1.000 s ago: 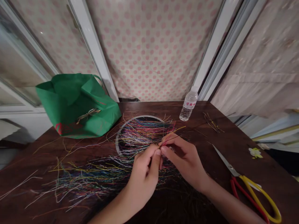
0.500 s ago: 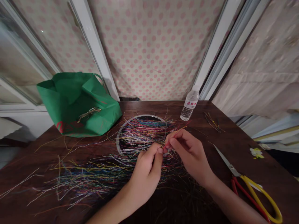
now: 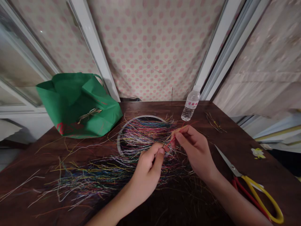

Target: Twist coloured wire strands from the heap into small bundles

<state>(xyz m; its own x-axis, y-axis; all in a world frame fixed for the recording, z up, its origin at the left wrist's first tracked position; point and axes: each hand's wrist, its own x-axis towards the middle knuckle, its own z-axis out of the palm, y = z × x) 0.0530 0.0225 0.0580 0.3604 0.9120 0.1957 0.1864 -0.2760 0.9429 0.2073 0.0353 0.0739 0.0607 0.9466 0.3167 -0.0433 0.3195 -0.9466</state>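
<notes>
Thin wires run between my hands above a round grey-rimmed tray [image 3: 119, 142] heaped with many-coloured wires [image 3: 145, 133]. My left hand [image 3: 150, 164] is closed, thumb against forefinger, on a thin dark wire [image 3: 171, 103] that stands up from the pinch. My right hand [image 3: 194, 150] pinches a thin red wire [image 3: 173, 138], which stretches toward the left fingertips. Whether the red and dark wires are joined at the left pinch I cannot tell. In front of the tray a long loose bundle of coloured wires [image 3: 94, 175] spreads on the dark wooden table, partly behind my left forearm.
A green bag [image 3: 108, 114] with a small coil of wire on it stands back left. A water bottle [image 3: 190, 105] stands back right. Red-and-yellow-handled scissors [image 3: 235, 171] lie right of my right arm, near short wire pieces [image 3: 214, 123] and a white-yellow flower [image 3: 258, 153].
My right hand has moved a little right, away from the left, and more red wire shows between them. The dark wire now stands taller above my left hand, which has hardly moved.
</notes>
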